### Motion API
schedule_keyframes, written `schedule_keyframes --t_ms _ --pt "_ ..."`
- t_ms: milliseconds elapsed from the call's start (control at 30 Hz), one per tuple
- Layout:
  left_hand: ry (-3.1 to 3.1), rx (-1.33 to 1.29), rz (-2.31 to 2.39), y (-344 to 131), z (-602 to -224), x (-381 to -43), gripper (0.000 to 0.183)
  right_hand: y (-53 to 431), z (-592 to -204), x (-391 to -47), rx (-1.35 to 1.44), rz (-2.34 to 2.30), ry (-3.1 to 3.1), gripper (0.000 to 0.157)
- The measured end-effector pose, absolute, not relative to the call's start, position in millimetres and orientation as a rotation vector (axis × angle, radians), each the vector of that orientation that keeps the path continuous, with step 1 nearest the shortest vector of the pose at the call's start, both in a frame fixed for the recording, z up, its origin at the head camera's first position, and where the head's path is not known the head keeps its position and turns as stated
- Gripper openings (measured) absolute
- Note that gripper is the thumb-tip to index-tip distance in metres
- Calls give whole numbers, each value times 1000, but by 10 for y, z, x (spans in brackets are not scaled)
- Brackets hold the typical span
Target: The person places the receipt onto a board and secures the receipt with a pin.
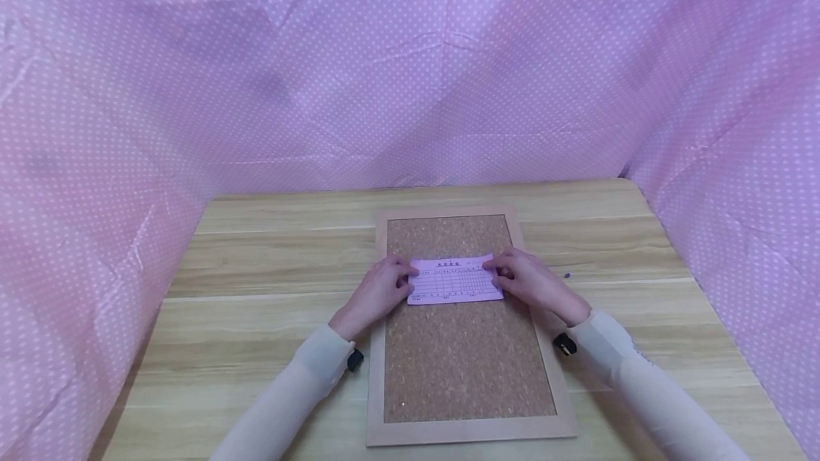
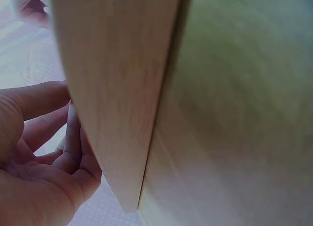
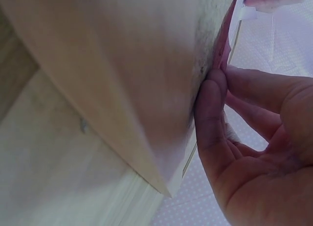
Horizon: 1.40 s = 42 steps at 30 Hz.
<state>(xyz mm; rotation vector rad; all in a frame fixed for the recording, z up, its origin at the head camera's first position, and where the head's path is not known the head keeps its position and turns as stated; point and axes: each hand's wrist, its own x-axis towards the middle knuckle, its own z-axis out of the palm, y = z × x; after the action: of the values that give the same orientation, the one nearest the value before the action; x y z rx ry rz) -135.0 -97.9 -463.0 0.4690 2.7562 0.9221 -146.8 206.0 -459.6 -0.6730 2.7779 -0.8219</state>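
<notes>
A pink printed form (image 1: 456,283) with a ruled grid lies across the upper half of a cork board (image 1: 470,361) framed in light wood. At the form's left edge, my left hand (image 1: 379,289) pinches the paper between thumb and finger. My right hand (image 1: 530,279) pinches the opposite edge. From the right wrist view, the right hand (image 3: 264,133) has its thumb and forefinger closed on the paper's edge (image 3: 223,52), close against the cork. In the left wrist view, the board's frame (image 2: 112,89) hides the left fingertips (image 2: 61,91) and the paper.
The board lies lengthwise on a wood-grain table (image 1: 269,262). A tiny dark blue item (image 1: 566,275), too small to identify, sits right of the board. Pink dotted cloth (image 1: 410,77) hangs behind and along both sides. A black device (image 1: 565,344) is at the right cuff.
</notes>
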Motion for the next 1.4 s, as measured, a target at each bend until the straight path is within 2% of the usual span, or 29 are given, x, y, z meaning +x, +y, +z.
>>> schedule_keyframes --t_ms 533,867,1167,1400 --pt "2797 519 828 -954 -4642 -1344 28 2033 -4588 -1515 -601 -825 2701 28" --pt "2881 601 728 -1009 -4668 -1333 31 2062 -4600 -1529 -647 -806 2724 29" --pt "2999 704 496 -1118 -4703 -1327 56 2065 -4574 -1526 -625 -801 2710 33" --pt "2974 683 482 -1161 -4727 -1323 63 2071 -4554 -1502 -618 -770 2728 36"
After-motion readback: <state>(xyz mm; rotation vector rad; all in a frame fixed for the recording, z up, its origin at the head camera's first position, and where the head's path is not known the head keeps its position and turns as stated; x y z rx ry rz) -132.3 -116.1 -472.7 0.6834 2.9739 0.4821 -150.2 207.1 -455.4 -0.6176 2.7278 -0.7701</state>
